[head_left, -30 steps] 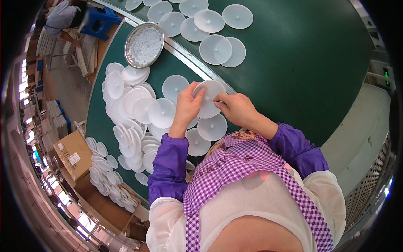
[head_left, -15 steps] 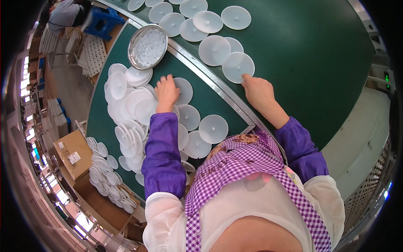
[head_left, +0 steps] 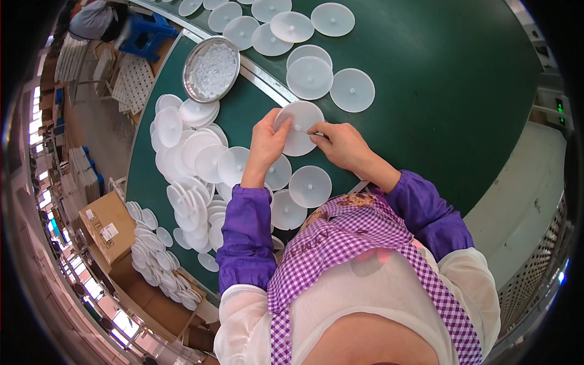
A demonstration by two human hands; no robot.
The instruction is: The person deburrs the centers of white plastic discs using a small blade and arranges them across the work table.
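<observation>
My left hand (head_left: 267, 141) is closed on the left edge of a round translucent white disc (head_left: 299, 145), lifted over the metal strip. From the right, my right hand (head_left: 342, 145) pinches a thin metal tool (head_left: 308, 132), perhaps tweezers, its tip by the small nub at the disc's middle. Most of the tool is hidden by my fingers. Below my hands, discs with nubs such as this one (head_left: 310, 187) lie on the green table. A heap of white discs (head_left: 182, 149) spreads to the left of my left forearm.
A round metal bowl (head_left: 188, 76) of small white pieces stands at the far left. Several discs (head_left: 351, 91) lie on the green surface (head_left: 438, 91) beyond the metal strip (head_left: 267, 82). An open cardboard box (head_left: 109, 228), more discs and a blue stool (head_left: 148, 36) are farther left.
My right hand has left the disc beyond the strip and come back toward me. My left hand has moved right, now with a disc lifted from the table; both hands meet at it.
</observation>
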